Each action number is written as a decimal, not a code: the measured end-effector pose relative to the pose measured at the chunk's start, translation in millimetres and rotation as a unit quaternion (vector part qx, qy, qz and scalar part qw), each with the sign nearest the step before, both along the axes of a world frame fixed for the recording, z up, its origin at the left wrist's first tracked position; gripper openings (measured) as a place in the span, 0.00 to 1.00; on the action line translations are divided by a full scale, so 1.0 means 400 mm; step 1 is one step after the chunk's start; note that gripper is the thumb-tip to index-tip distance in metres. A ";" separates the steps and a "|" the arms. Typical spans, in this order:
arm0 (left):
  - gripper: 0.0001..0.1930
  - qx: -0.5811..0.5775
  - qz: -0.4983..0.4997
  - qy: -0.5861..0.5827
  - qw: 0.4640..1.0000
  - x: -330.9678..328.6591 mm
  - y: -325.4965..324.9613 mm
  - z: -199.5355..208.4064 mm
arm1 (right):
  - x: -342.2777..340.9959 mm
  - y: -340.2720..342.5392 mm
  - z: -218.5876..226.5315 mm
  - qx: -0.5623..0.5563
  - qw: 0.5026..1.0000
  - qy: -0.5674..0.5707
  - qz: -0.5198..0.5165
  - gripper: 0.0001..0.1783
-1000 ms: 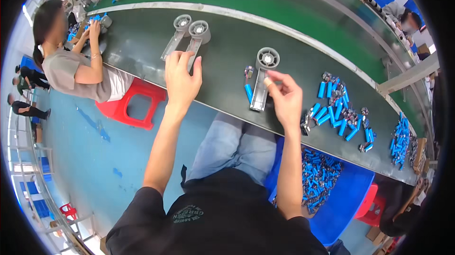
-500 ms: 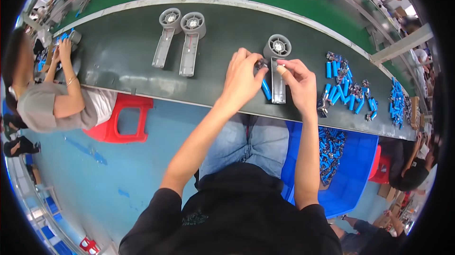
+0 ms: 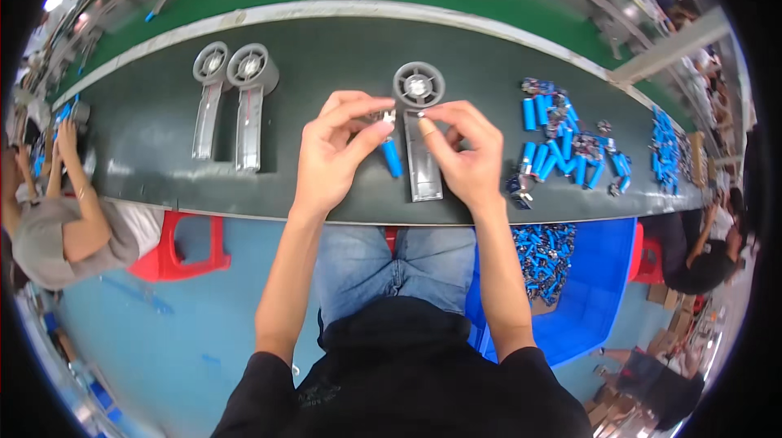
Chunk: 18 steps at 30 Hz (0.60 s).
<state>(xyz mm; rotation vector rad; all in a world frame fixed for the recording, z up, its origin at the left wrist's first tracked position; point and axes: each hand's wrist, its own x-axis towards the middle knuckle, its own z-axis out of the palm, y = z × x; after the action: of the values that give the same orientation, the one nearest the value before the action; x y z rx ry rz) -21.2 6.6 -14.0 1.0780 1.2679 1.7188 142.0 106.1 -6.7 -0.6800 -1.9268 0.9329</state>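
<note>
A grey handheld fan half (image 3: 424,171), with a round spoked head and an open trough handle, lies in front of me, its head pointing away. To its left, my left hand (image 3: 328,153) pinches a small circuit board (image 3: 384,116) between thumb and fingers. A blue cylindrical battery (image 3: 392,159) hangs below the board, beside the handle. My right hand (image 3: 470,153) is closed at the handle's upper end, thumb and forefinger together on a tiny white piece (image 3: 420,114), perhaps a wire plug. Its wires are too small to make out.
Two more grey fan halves (image 3: 249,124) lie side by side at left. Blue batteries with boards (image 3: 562,145) are heaped on the right, another pile (image 3: 666,153) beyond. Below the table edge sits a blue bin (image 3: 599,291) of batteries. A co-worker (image 3: 65,230) sits at left.
The view has shifted, so the table items appear farther left. My left hand has drawn slightly away from the handle, showing more of the board and battery. My right hand stays at the handle's top.
</note>
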 end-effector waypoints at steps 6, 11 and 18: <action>0.12 -0.034 0.024 -0.121 0.992 0.024 0.008 -0.006 | -0.003 0.001 -0.019 -0.042 0.999 0.012 0.007 0.06; 0.09 -0.001 0.046 -0.077 0.996 0.065 0.000 -0.014 | -0.006 -0.008 -0.021 -0.018 0.999 0.020 0.018 0.06; 0.11 0.027 0.037 0.033 0.998 0.078 -0.011 -0.029 | -0.003 -0.016 -0.029 -0.012 1.000 0.016 0.021 0.05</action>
<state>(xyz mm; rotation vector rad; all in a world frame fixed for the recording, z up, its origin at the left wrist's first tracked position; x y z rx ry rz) 9.9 2.3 -25.6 1.1396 1.3240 1.7941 140.8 99.9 -18.5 -0.6372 -1.9116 0.9895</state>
